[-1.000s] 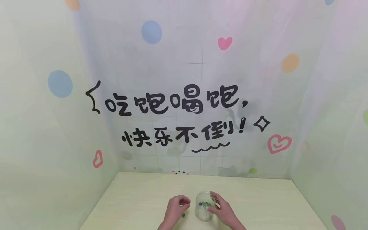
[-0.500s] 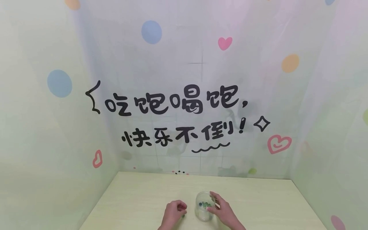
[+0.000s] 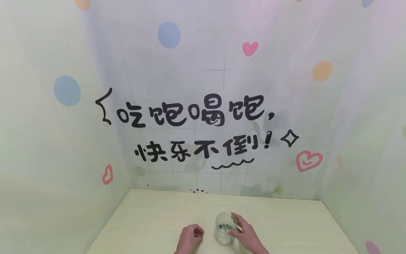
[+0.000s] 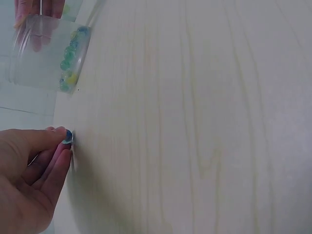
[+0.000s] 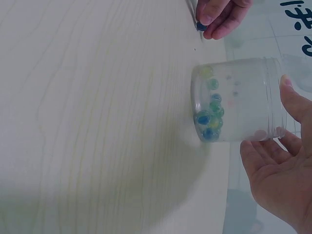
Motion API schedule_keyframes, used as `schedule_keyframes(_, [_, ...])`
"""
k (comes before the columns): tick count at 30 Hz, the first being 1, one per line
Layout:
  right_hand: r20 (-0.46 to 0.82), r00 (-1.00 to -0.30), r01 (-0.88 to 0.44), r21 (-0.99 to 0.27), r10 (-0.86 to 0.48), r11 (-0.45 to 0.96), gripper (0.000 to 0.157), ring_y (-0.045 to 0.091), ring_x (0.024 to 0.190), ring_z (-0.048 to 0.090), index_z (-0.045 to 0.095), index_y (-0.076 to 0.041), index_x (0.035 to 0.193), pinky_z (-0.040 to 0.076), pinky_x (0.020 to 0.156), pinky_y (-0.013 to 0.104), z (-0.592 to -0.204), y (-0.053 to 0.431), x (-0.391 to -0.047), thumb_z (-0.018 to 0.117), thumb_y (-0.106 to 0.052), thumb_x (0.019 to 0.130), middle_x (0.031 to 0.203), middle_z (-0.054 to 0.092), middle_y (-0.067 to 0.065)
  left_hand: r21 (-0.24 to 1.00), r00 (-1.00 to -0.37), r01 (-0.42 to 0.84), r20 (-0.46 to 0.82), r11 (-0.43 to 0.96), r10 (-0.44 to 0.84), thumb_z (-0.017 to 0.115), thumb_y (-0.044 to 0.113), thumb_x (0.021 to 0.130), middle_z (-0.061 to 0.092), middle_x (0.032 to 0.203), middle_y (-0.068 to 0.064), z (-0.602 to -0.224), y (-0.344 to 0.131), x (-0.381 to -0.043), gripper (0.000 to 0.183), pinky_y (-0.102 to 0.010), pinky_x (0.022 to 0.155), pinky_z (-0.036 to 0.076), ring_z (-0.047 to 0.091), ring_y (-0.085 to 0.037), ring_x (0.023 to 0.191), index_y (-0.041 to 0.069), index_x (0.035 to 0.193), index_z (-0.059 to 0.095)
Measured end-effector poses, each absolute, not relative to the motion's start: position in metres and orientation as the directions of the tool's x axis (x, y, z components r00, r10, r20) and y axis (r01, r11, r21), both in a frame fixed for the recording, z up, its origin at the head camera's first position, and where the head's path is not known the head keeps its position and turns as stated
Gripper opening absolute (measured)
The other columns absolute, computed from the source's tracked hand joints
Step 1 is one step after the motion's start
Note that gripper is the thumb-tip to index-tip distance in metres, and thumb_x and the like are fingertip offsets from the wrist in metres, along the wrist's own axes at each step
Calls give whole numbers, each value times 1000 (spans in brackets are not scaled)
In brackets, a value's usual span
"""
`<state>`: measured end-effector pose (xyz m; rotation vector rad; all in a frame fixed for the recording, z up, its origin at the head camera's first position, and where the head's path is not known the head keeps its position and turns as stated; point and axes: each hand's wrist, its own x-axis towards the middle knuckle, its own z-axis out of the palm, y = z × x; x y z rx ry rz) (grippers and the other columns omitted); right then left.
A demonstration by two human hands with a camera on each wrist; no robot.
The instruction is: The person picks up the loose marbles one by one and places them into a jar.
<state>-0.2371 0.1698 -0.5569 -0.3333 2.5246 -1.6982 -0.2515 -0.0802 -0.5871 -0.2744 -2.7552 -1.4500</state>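
Observation:
A clear jar (image 3: pixel 223 239) stands upright on the table, with several green, blue and yellow glass marbles (image 5: pixel 214 105) lying on its bottom. My right hand (image 3: pixel 246 233) holds the jar near its rim, thumb on one side and fingers on the other. To the left of the jar, low at the tabletop, my left hand (image 3: pixel 189 239) pinches a blue marble (image 4: pixel 68 136) between thumb and fingertips. That marble also shows in the right wrist view, while the hand hides it in the head view.
The pale wood-grain table (image 3: pixel 152 211) ends at a printed curtain (image 3: pixel 203 81) with dots, hearts and dark lettering. More curtain rises along the left and right sides. A tiny dark speck lies on the table between the left hand and the jar.
My left hand has moved down and slightly left onto the loose marble on the table, and now pinches it. The right hand keeps its hold on the jar.

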Motion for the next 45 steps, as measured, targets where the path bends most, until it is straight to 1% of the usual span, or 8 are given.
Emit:
schedule_keyframes(3, [49,-972,-132,-925,-231,358,77,61,133,38,36,8,147,47,104,58,-557,169,-237,72,-30,91,149,36,38,809,-985,161,95,565,145,69,-11,74,70,79,-2,-587,-80,-252,19,-20,61,52,61,-8,70,4,85,70])
schedule_keyframes(6, [50,-970,-133,-927,-236,351,76,61,133,38,36,9,147,47,105,59,-556,169,-236,71,-30,92,149,37,38,807,-984,171,110,565,141,70,-11,74,70,79,-2,-586,-80,-252,19,-20,62,53,61,-9,71,5,85,70])
schedule_keyframes(10, [55,-971,-137,-926,-234,351,75,59,134,39,36,8,146,47,105,59,-555,169,-235,72,-29,92,149,38,37,813,-984,173,115,557,138,72,-10,76,71,81,-6,-580,-78,-254,18,-24,65,56,63,-11,73,4,87,71])
schedule_keyframes(13, [58,-971,-139,-925,-231,353,74,58,134,40,37,8,146,47,105,59,-554,170,-234,72,-27,92,149,39,36,816,-984,172,117,551,134,74,-8,77,71,82,-6,-575,-75,-256,17,-26,66,57,64,-12,73,4,88,71])
schedule_keyframes(23, [65,-971,-147,-922,-228,359,74,56,134,41,37,8,146,47,105,59,-553,172,-235,73,-27,91,148,39,36,829,-979,200,156,522,127,74,-3,81,73,86,-3,-546,-61,-255,15,-25,70,59,67,-11,78,4,94,71])
schedule_keyframes(29, [63,-973,-142,-922,-221,360,72,56,133,42,38,8,145,47,105,59,-553,171,-235,72,-24,91,148,40,36,844,-965,259,208,469,158,74,-2,81,74,88,-5,-532,-52,-249,14,-22,70,59,68,-11,79,3,94,72])
schedule_keyframes(38, [58,-972,-139,-923,-228,360,76,61,132,39,37,9,145,49,103,58,-556,171,-236,73,-30,91,149,37,37,861,-959,278,222,426,177,74,-4,81,74,89,-7,-527,-40,-248,15,-19,71,59,68,-11,79,3,94,72])
schedule_keyframes(45, [45,-972,-127,-925,-230,357,80,62,131,39,36,9,146,49,103,59,-556,170,-235,73,-35,90,149,37,37,871,-954,289,225,398,201,75,-3,81,75,90,-8,-528,-28,-249,15,-19,71,60,67,-10,79,1,95,72])
